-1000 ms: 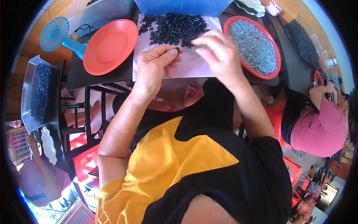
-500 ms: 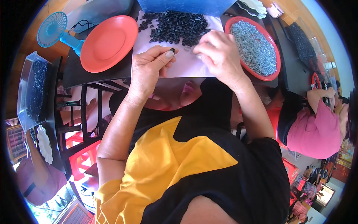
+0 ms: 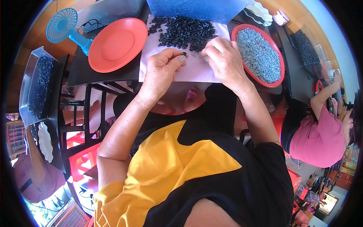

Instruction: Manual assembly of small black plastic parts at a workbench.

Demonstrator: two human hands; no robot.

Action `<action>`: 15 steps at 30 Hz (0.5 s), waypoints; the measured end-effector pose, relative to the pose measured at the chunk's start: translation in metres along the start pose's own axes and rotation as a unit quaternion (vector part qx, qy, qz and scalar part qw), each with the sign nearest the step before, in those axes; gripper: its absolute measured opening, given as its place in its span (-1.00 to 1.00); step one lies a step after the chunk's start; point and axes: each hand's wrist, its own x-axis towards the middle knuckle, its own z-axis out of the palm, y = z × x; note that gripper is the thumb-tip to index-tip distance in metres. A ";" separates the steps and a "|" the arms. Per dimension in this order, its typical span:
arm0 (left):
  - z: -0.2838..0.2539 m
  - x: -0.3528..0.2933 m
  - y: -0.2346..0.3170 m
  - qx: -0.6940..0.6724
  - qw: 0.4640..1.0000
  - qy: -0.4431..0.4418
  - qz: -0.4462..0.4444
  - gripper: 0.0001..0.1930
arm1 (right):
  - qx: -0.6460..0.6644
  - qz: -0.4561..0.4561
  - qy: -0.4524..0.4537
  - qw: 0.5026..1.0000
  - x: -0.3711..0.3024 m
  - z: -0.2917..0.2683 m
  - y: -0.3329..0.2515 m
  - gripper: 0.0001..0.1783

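My left hand (image 3: 160, 70) pinches a small black plastic piece (image 3: 184, 54) between thumb and forefinger, just over the near part of a white sheet (image 3: 151, 73). To its right, my right hand (image 3: 225, 62) is closed, fingertips together, low over the sheet at the near right side of a pile of black plastic pieces (image 3: 181, 32). What those fingertips hold, if anything, is too small and blurred to make out. Beside my right hand, a red oval tray (image 3: 280, 64) is filled with small silvery parts that look like screws (image 3: 259, 56).
At the left lies an orange-red plate (image 3: 117, 45), beside a blue fan (image 3: 62, 26). A blue translucent bin (image 3: 196, 9) stands behind the pile. Clear bins (image 3: 39, 85) of dark parts stand on side tables. Co-workers in pink (image 3: 317, 140) and mauve (image 3: 39, 178) sit either side.
The view has shifted slightly. My right hand has come lower and nearer the sheet beside the pile. My left hand still pinches the black piece.
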 end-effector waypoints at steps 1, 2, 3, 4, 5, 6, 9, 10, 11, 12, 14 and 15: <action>0.001 -0.001 0.001 0.016 1.000 0.005 0.006 -0.80 | -0.008 -0.001 -0.007 1.000 0.000 -0.001 0.000 -0.86; 0.001 -0.001 0.002 0.032 0.999 0.010 0.013 -0.80 | -0.009 -0.001 -0.006 1.000 -0.002 -0.001 0.000 -0.86; 0.001 0.000 0.001 0.032 0.999 0.010 0.014 -0.80 | -0.012 -0.002 -0.012 1.000 -0.004 0.000 -0.001 -0.82; 0.002 0.001 -0.002 0.030 0.999 0.012 0.024 -0.80 | -0.016 -0.003 -0.018 1.000 -0.006 0.000 -0.001 -0.77; 0.002 0.002 -0.003 0.029 0.999 0.014 0.033 -0.80 | -0.016 -0.004 -0.017 1.000 -0.006 0.000 -0.002 -0.77; 0.003 0.002 -0.003 0.029 0.999 0.015 0.034 -0.80 | -0.014 0.007 -0.008 1.000 -0.006 0.000 -0.004 -0.78; 0.006 0.004 -0.003 0.031 0.999 0.022 0.038 -0.81 | -0.014 0.028 0.006 0.999 -0.006 0.000 -0.007 -0.81; 0.006 0.005 -0.005 0.035 0.998 0.021 0.052 -0.81 | -0.017 0.038 0.010 0.999 -0.006 0.000 -0.008 -0.83; 0.007 0.006 -0.007 0.039 0.997 0.021 0.066 -0.81 | -0.017 0.037 0.010 0.999 -0.007 -0.001 -0.010 -0.83; 0.006 0.006 -0.008 0.039 0.997 0.022 0.066 -0.81 | -0.025 0.061 0.004 0.998 -0.007 -0.001 -0.013 -0.89; 0.006 0.007 -0.012 0.058 0.995 0.028 0.081 -0.81 | -0.033 0.084 -0.003 0.996 -0.009 0.000 -0.016 -0.92; 0.005 0.007 -0.013 0.057 0.995 0.029 0.080 -0.81 | -0.060 0.109 -0.016 0.992 -0.009 0.002 -0.018 -0.90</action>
